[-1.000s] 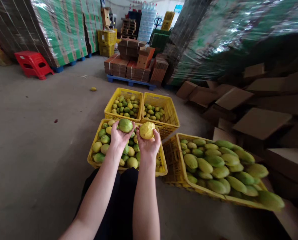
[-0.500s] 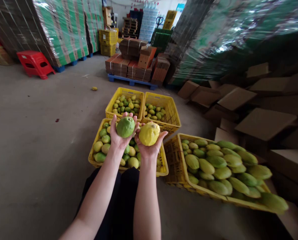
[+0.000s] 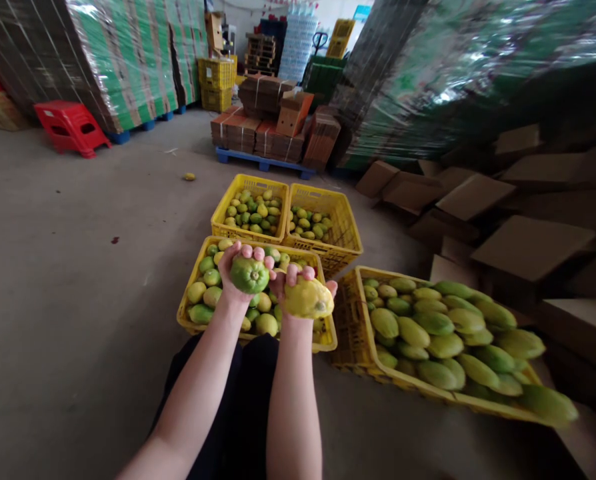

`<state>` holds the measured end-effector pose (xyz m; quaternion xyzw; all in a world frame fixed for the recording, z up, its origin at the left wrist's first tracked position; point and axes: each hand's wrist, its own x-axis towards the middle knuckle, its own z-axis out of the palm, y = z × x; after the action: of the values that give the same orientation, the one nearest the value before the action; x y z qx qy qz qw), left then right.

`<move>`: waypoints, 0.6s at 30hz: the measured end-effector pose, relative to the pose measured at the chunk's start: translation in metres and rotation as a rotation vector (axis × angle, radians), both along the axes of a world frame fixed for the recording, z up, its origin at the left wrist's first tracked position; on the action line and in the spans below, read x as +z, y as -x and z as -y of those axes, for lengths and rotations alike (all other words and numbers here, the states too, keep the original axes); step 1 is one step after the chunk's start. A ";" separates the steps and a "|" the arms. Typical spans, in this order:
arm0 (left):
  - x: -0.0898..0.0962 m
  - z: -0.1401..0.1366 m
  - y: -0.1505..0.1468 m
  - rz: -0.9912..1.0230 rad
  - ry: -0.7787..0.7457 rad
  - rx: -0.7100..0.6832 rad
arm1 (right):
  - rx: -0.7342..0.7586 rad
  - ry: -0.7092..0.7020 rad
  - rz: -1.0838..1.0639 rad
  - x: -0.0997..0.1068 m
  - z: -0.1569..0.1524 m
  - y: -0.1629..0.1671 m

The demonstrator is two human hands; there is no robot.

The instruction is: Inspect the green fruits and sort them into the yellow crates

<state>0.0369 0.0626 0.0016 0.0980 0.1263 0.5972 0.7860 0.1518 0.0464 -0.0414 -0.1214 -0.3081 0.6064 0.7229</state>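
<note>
My left hand (image 3: 231,287) is wrapped round a green papaya (image 3: 249,275), its stem end facing me. Beside it, my right hand (image 3: 279,287) grips a lumpy yellow papaya (image 3: 308,298), its end tilted down toward me on the right. Fingers curl over the top of both fruits. The two hands are close together above a yellow plastic crate (image 3: 329,341) filled with green and yellow papayas, and they hide part of its contents.
Two more yellow crates (image 3: 349,230) of papayas stand behind. A heaped crate (image 3: 351,327) of longer papayas is at right, near loose cardboard boxes (image 3: 533,247). Flattened cartons lie on a blue pallet (image 3: 263,164). A red stool (image 3: 73,127) stands far left.
Both hands have tipped their papayas toward me and lowered them slightly, with the fingers now curled over the tops. The yellow papaya has also shifted a little right. The crates have not moved.
</note>
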 end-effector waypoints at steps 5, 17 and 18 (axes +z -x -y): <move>-0.003 -0.004 -0.008 0.047 0.100 0.068 | 0.022 0.110 -0.207 -0.002 -0.004 -0.004; -0.037 -0.025 -0.033 -0.040 0.525 0.076 | -0.274 0.634 -0.177 -0.036 -0.028 -0.022; -0.045 -0.022 -0.029 -0.122 0.530 0.018 | -0.285 0.625 -0.127 -0.041 -0.025 -0.029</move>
<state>0.0657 0.0849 -0.0433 -0.0764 0.3260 0.5432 0.7700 0.1808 0.0718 -0.0821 -0.3404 -0.0418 0.5709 0.7459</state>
